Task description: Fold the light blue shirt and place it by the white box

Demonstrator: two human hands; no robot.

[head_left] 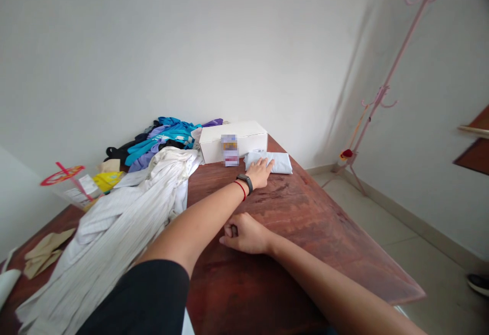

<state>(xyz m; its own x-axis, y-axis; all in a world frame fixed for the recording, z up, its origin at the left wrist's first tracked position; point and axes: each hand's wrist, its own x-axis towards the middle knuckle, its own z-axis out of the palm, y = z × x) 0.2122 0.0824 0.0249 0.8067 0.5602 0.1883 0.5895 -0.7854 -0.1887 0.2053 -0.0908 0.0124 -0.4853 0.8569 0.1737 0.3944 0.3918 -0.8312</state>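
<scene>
- The left hand (260, 172) lay over the near left part of the grey packet (282, 163), palm down, fingers spread and touching its top.
- The packet sat flat on the brown table (313, 223), just in front of the right end of the white box (248, 130).
- The right hand (247, 233) was loosely curled close to the table, nearer the wearer than the packet and well apart from it.
- The two hands were apart, the left one farther out.
- A dark watch (245, 184) and a red string (240, 190) circled the left wrist; a black sleeve (141, 297) covered the upper arm.
- A small pack (230, 151), its print blurred, stood upright before the box, left of the packet.
- Left of the box, blue, purple and black clothes (162, 136) lay heaped against the wall (229, 44).
- A long white cloth (118, 228) ran from that heap down the table's left side.
- Beyond it were a yellow packet (107, 179), a cup (72, 195) with a red straw (72, 179), and a tan cloth (48, 253).
- A pink rack (401, 52) stood on the floor (382, 233) to the right; a shoe (477, 284) showed at the edge.
</scene>
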